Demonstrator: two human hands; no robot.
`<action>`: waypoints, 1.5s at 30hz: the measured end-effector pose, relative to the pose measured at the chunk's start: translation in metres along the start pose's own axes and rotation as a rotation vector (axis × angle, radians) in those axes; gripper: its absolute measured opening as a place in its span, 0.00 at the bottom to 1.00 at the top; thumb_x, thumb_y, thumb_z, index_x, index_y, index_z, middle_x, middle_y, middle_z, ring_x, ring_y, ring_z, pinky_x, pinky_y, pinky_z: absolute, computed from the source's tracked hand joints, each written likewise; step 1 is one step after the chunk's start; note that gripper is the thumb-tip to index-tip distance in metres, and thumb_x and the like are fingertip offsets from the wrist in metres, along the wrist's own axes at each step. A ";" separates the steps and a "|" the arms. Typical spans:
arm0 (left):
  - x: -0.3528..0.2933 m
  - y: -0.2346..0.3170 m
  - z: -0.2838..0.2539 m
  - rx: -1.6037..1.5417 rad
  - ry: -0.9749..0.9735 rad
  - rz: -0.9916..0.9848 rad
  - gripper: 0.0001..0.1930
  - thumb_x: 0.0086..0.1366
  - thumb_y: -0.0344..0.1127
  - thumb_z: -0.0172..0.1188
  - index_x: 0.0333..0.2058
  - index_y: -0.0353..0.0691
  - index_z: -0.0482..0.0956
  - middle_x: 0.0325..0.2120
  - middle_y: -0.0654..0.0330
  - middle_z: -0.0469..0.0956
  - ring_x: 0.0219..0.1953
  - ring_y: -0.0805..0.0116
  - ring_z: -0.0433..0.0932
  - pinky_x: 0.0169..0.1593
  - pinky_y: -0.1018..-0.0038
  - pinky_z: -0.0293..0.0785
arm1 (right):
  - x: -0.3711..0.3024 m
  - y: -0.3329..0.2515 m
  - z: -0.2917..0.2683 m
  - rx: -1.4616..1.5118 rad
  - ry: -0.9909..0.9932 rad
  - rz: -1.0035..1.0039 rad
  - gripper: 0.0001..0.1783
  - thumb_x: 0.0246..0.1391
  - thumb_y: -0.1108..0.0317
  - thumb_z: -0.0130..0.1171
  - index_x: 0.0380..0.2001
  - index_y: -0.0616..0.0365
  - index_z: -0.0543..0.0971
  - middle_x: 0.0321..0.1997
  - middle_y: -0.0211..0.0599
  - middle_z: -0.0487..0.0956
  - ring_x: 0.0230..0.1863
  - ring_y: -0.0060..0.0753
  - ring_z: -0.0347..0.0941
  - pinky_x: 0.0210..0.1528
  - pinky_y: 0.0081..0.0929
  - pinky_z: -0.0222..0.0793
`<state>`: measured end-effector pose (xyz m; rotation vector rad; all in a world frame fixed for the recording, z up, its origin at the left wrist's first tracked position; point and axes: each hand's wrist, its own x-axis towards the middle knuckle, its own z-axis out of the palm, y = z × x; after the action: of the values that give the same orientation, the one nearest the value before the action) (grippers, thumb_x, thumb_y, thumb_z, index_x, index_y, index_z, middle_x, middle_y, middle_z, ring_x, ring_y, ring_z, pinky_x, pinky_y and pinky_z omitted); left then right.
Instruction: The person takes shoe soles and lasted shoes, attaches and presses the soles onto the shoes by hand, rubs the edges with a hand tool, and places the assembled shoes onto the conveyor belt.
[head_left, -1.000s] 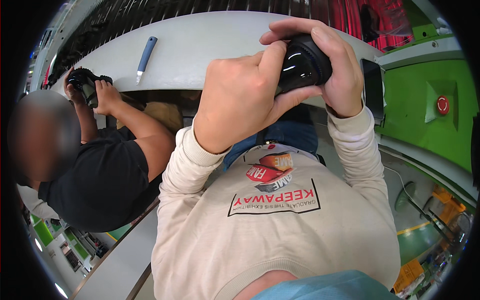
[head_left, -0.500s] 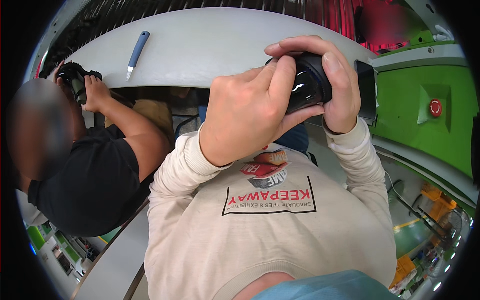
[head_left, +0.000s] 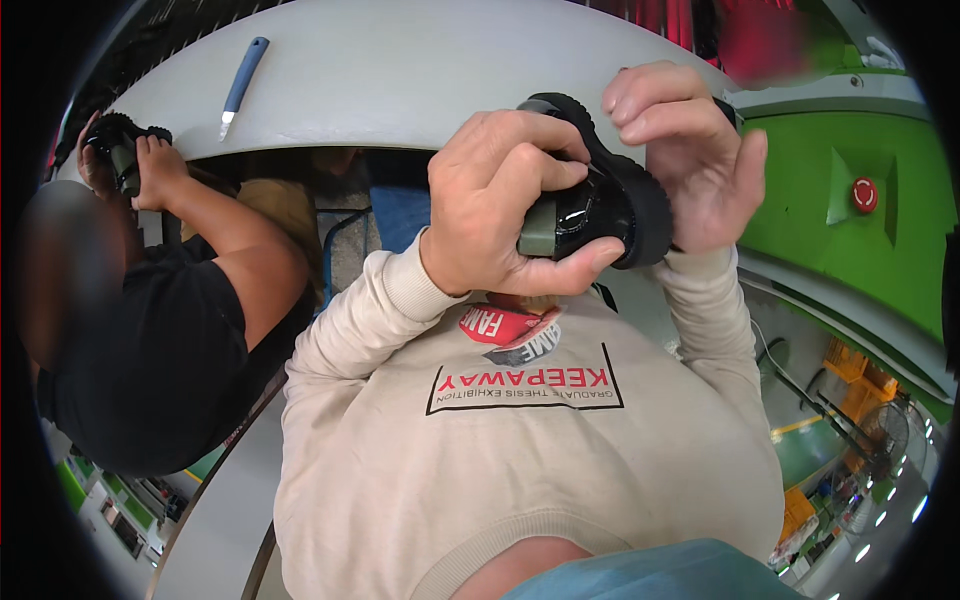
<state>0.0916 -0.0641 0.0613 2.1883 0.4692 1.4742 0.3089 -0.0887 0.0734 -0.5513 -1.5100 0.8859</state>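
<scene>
Far left: a co-worker's hands [head_left: 140, 165] grip a similar dark part beside the counter [head_left: 420, 70] edge. Blue-handled knife [head_left: 240, 85], near the counter's left edge, blade bare. Left hand [head_left: 500, 210], wrapped tight around a black ridged cylinder [head_left: 595, 205] held over the counter's near edge. Right hand [head_left: 690, 160], fingers curled, pinching its rim. Risk: the glossy housing likely slips under twisting and drops.

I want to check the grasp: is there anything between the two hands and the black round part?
Nothing visible. The left hand wraps the black round part directly, thumb under it. The right hand touches its ribbed rim from the other side. The blue-handled knife lies apart on the grey table.
</scene>
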 end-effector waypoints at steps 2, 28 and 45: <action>0.000 -0.002 0.008 -0.045 0.027 0.027 0.24 0.51 0.47 0.80 0.35 0.38 0.79 0.37 0.53 0.83 0.34 0.55 0.81 0.38 0.64 0.79 | 0.003 0.003 0.004 0.012 0.050 0.003 0.46 0.82 0.44 0.20 0.32 0.65 0.84 0.40 0.48 0.81 0.43 0.43 0.77 0.53 0.39 0.73; -0.003 0.006 0.015 -0.061 0.166 -0.004 0.10 0.56 0.31 0.68 0.31 0.35 0.76 0.35 0.52 0.79 0.34 0.57 0.79 0.38 0.65 0.79 | 0.035 0.010 0.024 0.171 -0.149 0.284 0.31 0.77 0.45 0.40 0.51 0.67 0.77 0.55 0.47 0.79 0.62 0.42 0.74 0.70 0.43 0.65; 0.062 -0.063 0.041 -0.316 0.484 0.106 0.08 0.81 0.30 0.55 0.46 0.31 0.78 0.43 0.54 0.82 0.43 0.69 0.79 0.52 0.73 0.75 | 0.065 0.064 0.033 0.515 0.077 -0.416 0.37 0.84 0.46 0.31 0.69 0.70 0.70 0.64 0.52 0.80 0.67 0.42 0.75 0.75 0.39 0.65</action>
<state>0.1509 0.0130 0.0613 1.6310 0.2495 1.9917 0.2575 -0.0074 0.0638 0.1032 -1.1997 0.8653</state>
